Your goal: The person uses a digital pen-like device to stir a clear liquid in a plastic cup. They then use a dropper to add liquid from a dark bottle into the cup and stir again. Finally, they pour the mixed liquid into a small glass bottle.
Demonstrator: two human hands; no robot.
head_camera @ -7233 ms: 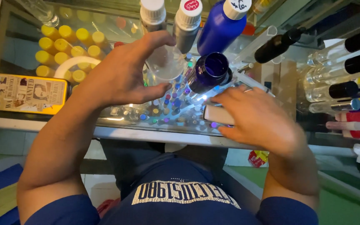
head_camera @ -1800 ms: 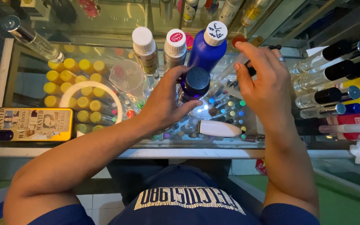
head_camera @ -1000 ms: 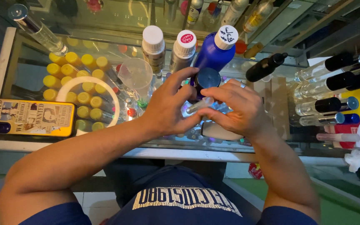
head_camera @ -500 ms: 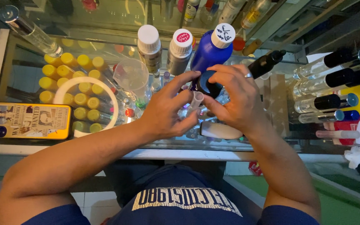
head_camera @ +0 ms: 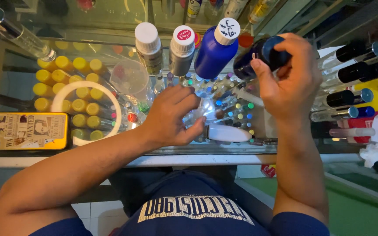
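your right hand (head_camera: 292,83) wraps a smooth, dark blue glossy bottle (head_camera: 261,54), tilted and lifted up to the right since half a second ago. below and left of that grip, your left hand (head_camera: 173,116) curls around a small clear glass vial (head_camera: 200,114) above the glass counter (head_camera: 154,150), no longer touching the bottle.

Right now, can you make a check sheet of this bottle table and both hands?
Surface: glass counter, coloured vial caps underneath.
Job's things: dark blue bottle tilted in right hand; small clear vial at left hand.
Clutter: three white-capped bottles, clear cup, white ring, yellow phone case, white lamp.
Grippers: both hands gripping.
Cables: nothing seen.
Surroundings: black-capped spray vials, green floor.
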